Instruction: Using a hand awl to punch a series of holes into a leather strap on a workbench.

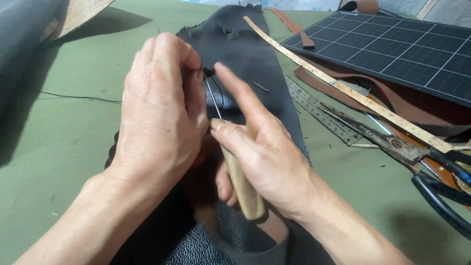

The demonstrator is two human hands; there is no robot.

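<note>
Left hand [159, 110] is pinching the black leather piece [255, 68] near mid-desk, fingers closed on its edge. Right hand [265, 152] is gripping a wooden-handled awl [240, 181], its metal tip meeting the leather by the left fingertips. Scissors [417, 162], a ruler [319, 110] and a cutting mat [407, 49] are lying toward the desk's right edge.

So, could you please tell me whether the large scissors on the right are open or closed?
Closed: the scissors lie flat on the green table, blades together in one point, beside the ruler.
</note>
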